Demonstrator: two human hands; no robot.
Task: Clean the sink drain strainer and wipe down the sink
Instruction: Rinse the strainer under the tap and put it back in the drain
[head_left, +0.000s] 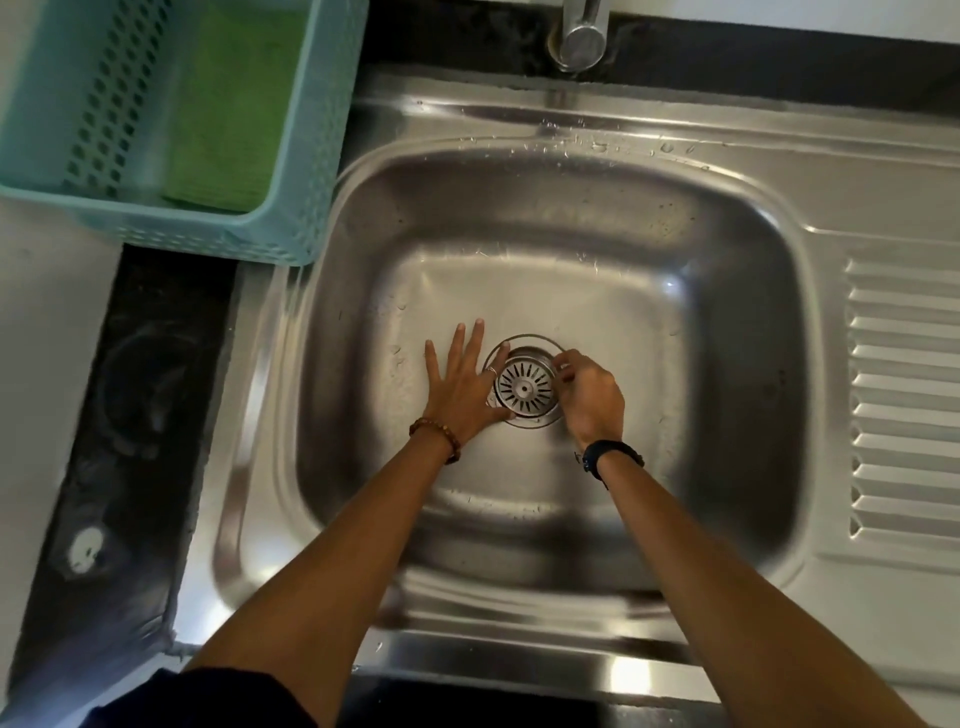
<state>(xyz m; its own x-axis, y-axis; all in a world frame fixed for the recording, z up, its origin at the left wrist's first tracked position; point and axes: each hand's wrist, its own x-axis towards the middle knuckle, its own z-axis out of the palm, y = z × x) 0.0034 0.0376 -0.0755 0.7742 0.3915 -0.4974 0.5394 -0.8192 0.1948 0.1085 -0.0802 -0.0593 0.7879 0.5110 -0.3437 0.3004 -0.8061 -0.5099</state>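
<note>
left hand (462, 382) spread flat in sink (571, 218) | right hand (589, 392) grip pinching strainer (524, 387) rim | basket (311, 156) holds green cloth (228, 104)

Round slotted metal strainer (524, 388) seated in steel sink (727, 322) drain.

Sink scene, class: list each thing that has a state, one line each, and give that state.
Strainer: seated in the drain.
Left hand: flat, fingers spread beside the strainer.
Right hand: fingers curled at the strainer's rim.
Tap: no water running.
Sink: droplets only.
Basket: holds a green cloth.
</note>
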